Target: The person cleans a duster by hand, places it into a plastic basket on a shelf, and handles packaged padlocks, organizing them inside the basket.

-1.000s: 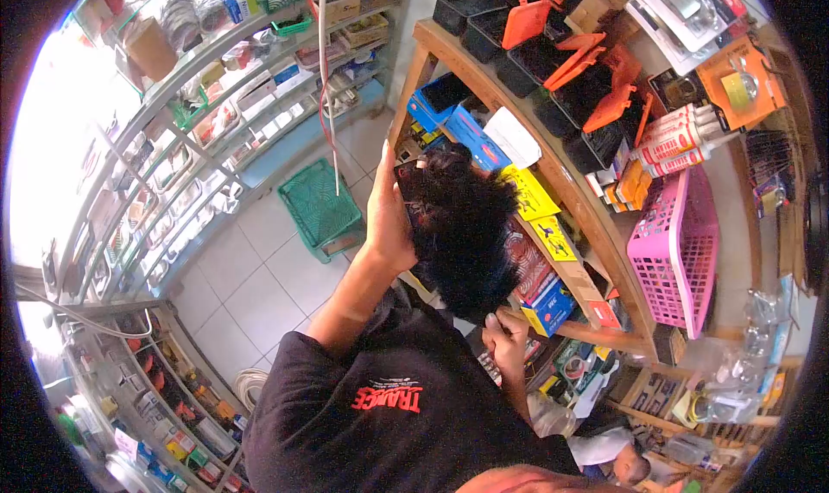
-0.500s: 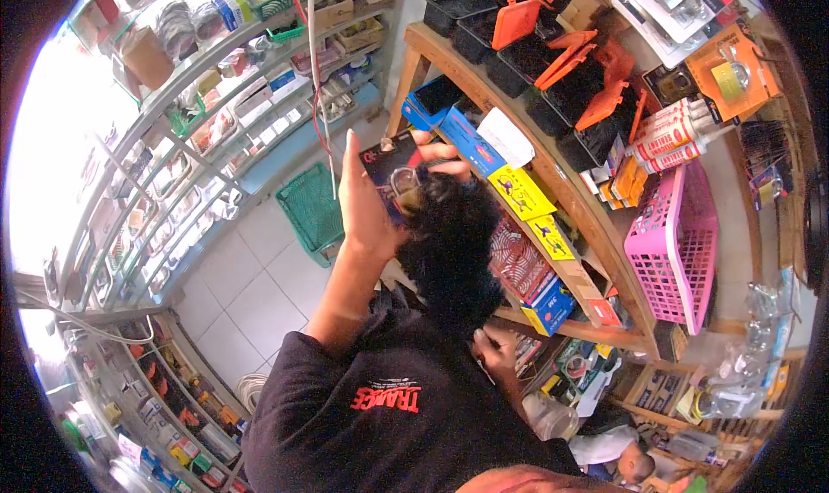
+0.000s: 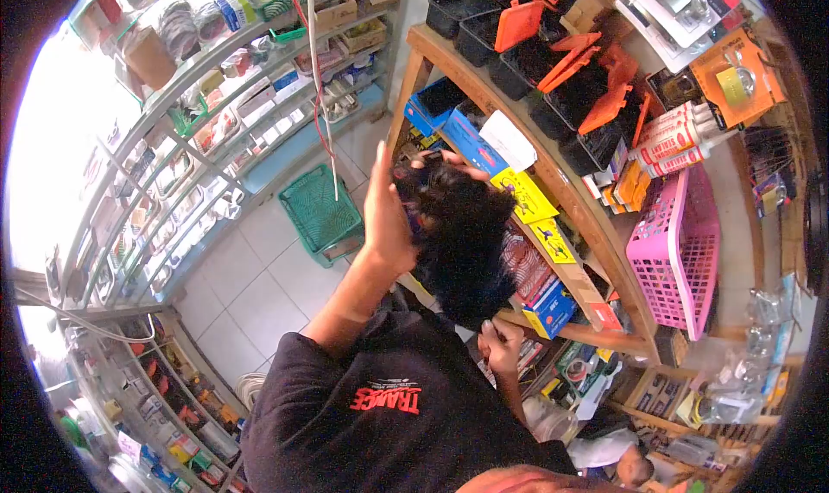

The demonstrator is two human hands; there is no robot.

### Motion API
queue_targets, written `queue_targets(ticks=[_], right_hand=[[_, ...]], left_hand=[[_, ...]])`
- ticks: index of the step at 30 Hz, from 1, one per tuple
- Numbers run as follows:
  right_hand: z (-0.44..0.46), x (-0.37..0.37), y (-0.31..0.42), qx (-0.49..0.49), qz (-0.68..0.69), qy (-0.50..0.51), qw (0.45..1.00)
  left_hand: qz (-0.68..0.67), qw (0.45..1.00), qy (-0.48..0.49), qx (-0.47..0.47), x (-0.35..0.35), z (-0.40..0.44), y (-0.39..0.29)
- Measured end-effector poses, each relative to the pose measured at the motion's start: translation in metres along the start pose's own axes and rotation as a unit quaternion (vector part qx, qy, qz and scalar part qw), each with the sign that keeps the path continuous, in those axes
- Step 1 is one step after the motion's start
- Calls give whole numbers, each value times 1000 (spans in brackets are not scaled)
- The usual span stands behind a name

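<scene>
My left hand [image 3: 387, 221] is raised in the middle, thumb up and fingers curled around a dark package [image 3: 413, 175]. Most of that package is hidden behind a mass of black hair [image 3: 462, 251]; fingertips show past its upper edge. Below the hair and to the right, my right hand [image 3: 501, 344] is closed with its fingers curled in; what lies inside, if anything, cannot be made out. Both arms come out of a black T-shirt [image 3: 371, 407] with red lettering.
Wire shelves with packaged goods curve along the left. A green basket [image 3: 318, 206] stands on floor tiles. At right, a wooden shelf [image 3: 518, 113] holds black bins [image 3: 458, 9], sealant tubes [image 3: 673, 139] and a pink basket [image 3: 682, 251]. Another person [image 3: 617, 458] is at lower right.
Half a second ago the package face, with a padlock in it, showed left of the hair; now the hair covers most of it. My left hand has shifted right and turned more edge-on.
</scene>
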State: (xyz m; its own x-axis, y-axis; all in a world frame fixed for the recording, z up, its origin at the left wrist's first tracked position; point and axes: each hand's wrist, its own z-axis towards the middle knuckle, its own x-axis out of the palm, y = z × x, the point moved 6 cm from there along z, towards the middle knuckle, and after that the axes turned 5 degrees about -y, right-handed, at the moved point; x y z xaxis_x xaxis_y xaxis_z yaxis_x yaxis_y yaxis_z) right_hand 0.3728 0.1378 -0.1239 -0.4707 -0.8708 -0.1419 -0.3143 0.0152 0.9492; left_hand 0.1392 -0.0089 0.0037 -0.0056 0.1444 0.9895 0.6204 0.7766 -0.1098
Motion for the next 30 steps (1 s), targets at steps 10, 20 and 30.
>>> queue_targets(ticks=[10, 20, 30], right_hand=[[5, 2, 16, -28, -10, 53, 998], [3, 1, -3, 16, 41, 98, 994], [6, 3, 11, -71, -72, 103, 990]], left_hand=[[-6, 999, -43, 22, -13, 5, -7], [-15, 999, -51, -6, -14, 7, -4], [20, 997, 75, 16, -13, 10, -20]])
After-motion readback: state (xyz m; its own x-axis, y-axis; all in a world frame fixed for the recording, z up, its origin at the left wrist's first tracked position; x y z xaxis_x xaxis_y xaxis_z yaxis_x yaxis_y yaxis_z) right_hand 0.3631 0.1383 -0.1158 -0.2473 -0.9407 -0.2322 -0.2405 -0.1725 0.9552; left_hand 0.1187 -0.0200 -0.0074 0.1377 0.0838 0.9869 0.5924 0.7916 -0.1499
